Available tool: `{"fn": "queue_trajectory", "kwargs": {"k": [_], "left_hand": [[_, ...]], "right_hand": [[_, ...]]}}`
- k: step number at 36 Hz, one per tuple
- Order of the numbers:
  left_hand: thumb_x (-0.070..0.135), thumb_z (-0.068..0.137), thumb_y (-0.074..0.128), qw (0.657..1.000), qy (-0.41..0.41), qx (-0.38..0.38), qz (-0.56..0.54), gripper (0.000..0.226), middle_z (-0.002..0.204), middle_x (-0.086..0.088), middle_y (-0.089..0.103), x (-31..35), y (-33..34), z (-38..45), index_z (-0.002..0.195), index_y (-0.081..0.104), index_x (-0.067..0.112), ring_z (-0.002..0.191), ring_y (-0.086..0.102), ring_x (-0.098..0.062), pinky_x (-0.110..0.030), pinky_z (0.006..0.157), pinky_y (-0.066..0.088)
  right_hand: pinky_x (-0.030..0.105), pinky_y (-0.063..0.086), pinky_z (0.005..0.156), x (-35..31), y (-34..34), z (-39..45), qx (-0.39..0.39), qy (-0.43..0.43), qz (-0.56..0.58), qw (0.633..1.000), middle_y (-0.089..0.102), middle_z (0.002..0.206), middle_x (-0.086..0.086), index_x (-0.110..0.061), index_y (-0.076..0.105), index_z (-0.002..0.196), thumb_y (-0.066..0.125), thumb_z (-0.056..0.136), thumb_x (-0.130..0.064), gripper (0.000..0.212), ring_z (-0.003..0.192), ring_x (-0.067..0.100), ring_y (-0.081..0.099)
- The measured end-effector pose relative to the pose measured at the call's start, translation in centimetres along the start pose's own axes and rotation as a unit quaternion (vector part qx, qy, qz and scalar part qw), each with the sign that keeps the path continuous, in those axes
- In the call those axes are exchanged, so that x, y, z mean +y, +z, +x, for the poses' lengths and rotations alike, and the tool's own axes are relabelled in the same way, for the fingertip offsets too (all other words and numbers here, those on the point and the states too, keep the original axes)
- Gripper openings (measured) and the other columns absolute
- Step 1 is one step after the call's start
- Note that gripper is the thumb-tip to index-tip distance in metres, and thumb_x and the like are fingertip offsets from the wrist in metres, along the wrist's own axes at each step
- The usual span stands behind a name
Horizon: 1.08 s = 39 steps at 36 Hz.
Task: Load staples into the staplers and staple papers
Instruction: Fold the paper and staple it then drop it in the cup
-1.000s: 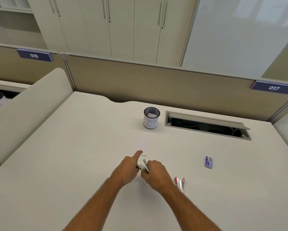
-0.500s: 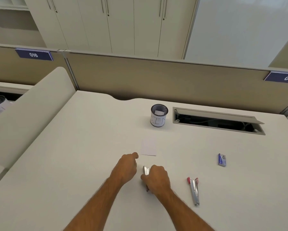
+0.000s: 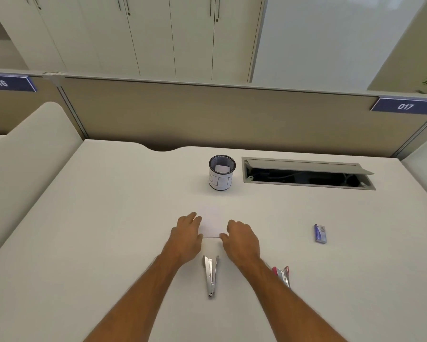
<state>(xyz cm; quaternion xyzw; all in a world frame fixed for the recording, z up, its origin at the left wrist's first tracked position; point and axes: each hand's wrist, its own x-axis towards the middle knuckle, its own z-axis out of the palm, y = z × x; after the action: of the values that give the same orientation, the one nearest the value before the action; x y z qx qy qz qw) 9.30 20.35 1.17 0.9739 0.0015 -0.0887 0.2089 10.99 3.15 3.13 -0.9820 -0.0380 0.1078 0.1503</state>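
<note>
- both hands are down on the small paper stack (image 3: 211, 224): left hand (image 3: 186, 236) pinning its left edge, right hand (image 3: 240, 239) on the right, fingers curled, neither clamped around anything as far as I can see
- silver stapler (image 3: 210, 275) lies on the desk (image 3: 108, 230) just behind the paper, between the wrists, long axis running toward the person
- looks about equally near to either hand
- red stapler (image 3: 282, 275) is half hidden under the right forearm
- blue staple box (image 3: 320, 233) well off right, mesh cup (image 3: 221, 172) further back
</note>
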Motion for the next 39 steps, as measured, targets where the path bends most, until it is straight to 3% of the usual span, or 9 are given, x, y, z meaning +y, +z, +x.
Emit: {"fn": "queue_trajectory", "kwargs": {"k": [5, 10, 19, 24, 28, 32, 35, 37, 39], "left_hand": [[0.027, 0.106, 0.043, 0.999, 0.010, -0.008, 0.032, 0.056, 0.168, -0.002, 0.019, 0.5, -0.2, 1.9, 0.157, 0.027, 0.014, 0.153, 0.019, -0.023, -0.045, 0.116, 0.033], [0.033, 0.107, 0.037, 0.999, 0.002, -0.040, 0.037, 0.065, 0.172, -0.001, 0.002, 1.1, 0.5, 3.4, 0.162, 0.008, 0.014, 0.158, 0.001, -0.022, -0.053, 0.124, 0.014], [0.049, 0.106, 0.032, 0.995, -0.012, -0.087, 0.043, 0.078, 0.171, 0.000, -0.009, 0.5, 1.5, 5.3, 0.161, -0.010, 0.016, 0.158, -0.011, -0.019, -0.057, 0.125, 0.000], [0.052, 0.106, 0.028, 0.996, 0.009, -0.071, 0.050, 0.076, 0.172, 0.003, -0.005, 0.6, 2.3, 4.8, 0.162, -0.010, 0.017, 0.158, -0.010, -0.018, -0.056, 0.125, -0.003], [0.055, 0.103, 0.036, 0.998, 0.011, -0.056, 0.005, 0.081, 0.170, -0.002, 0.013, 1.0, 2.5, 4.4, 0.163, -0.004, 0.019, 0.158, -0.001, -0.020, -0.054, 0.125, 0.003], [0.052, 0.099, 0.048, 0.999, -0.013, -0.030, -0.043, 0.076, 0.155, -0.004, 0.043, 1.4, 2.4, 3.9, 0.161, 0.013, 0.027, 0.147, 0.028, -0.023, -0.044, 0.114, 0.021], [0.030, 0.101, 0.056, 0.986, -0.016, -0.022, -0.165, 0.068, 0.155, 0.004, 0.047, 1.8, 2.1, 3.4, 0.160, 0.021, 0.028, 0.139, 0.042, -0.022, -0.035, 0.114, 0.031], [0.011, 0.100, 0.059, 0.971, -0.011, -0.015, -0.238, 0.068, 0.156, 0.006, 0.046, 2.1, 1.7, 2.9, 0.159, 0.028, 0.025, 0.140, 0.047, -0.019, -0.021, 0.114, 0.032], [0.002, 0.097, 0.058, 0.962, -0.011, -0.005, -0.272, 0.069, 0.155, 0.006, 0.047, 2.3, 1.2, 2.3, 0.157, 0.032, 0.023, 0.140, 0.048, -0.016, -0.020, 0.114, 0.034]], "right_hand": [[0.035, 0.046, 0.077, -0.1, -0.3, 1.5, -0.003, 0.005, -0.014, 1.000, 0.063, 0.117, 0.005, -0.014, 0.061, 0.117, 0.058, 0.098, -0.048, 0.040, 0.114, 0.025, 0.054], [0.031, 0.042, 0.070, -0.1, -0.2, 2.7, -0.043, 0.051, -0.014, 0.998, 0.068, 0.108, 0.004, -0.013, 0.063, 0.107, 0.068, 0.087, -0.062, 0.053, 0.107, 0.025, 0.061], [0.034, 0.047, 0.076, 0.2, 0.7, 3.3, -0.060, 0.069, -0.022, 0.996, 0.067, 0.116, 0.005, -0.013, 0.058, 0.117, 0.068, 0.086, -0.064, 0.060, 0.113, 0.025, 0.060], [0.036, 0.048, 0.083, 0.4, 1.2, 3.5, -0.039, 0.045, 0.002, 0.998, 0.058, 0.125, 0.007, -0.018, 0.043, 0.134, 0.071, 0.085, -0.059, 0.070, 0.120, 0.027, 0.049], [0.036, 0.050, 0.087, 0.9, 1.5, 3.9, -0.018, 0.027, 0.010, 0.999, 0.051, 0.130, 0.009, -0.023, 0.032, 0.145, 0.076, 0.081, -0.057, 0.084, 0.121, 0.027, 0.045], [0.036, 0.048, 0.091, 1.0, 1.7, 4.0, -0.007, 0.028, 0.018, 0.999, 0.048, 0.133, 0.008, -0.021, 0.030, 0.148, 0.077, 0.079, -0.057, 0.090, 0.122, 0.026, 0.044], [0.035, 0.048, 0.092, 1.2, 1.9, 3.8, -0.013, 0.024, 0.074, 0.997, 0.047, 0.130, 0.006, -0.019, 0.042, 0.141, 0.081, 0.076, -0.052, 0.083, 0.122, 0.025, 0.042], [0.032, 0.048, 0.090, 1.5, 1.8, 3.5, -0.020, 0.029, 0.145, 0.989, 0.047, 0.126, 0.005, -0.019, 0.051, 0.135, 0.085, 0.075, -0.038, 0.072, 0.121, 0.023, 0.042], [0.028, 0.047, 0.087, 1.8, 1.3, 3.2, -0.026, 0.032, 0.215, 0.976, 0.049, 0.123, 0.005, -0.020, 0.058, 0.128, 0.083, 0.076, -0.020, 0.058, 0.120, 0.021, 0.046]]}}
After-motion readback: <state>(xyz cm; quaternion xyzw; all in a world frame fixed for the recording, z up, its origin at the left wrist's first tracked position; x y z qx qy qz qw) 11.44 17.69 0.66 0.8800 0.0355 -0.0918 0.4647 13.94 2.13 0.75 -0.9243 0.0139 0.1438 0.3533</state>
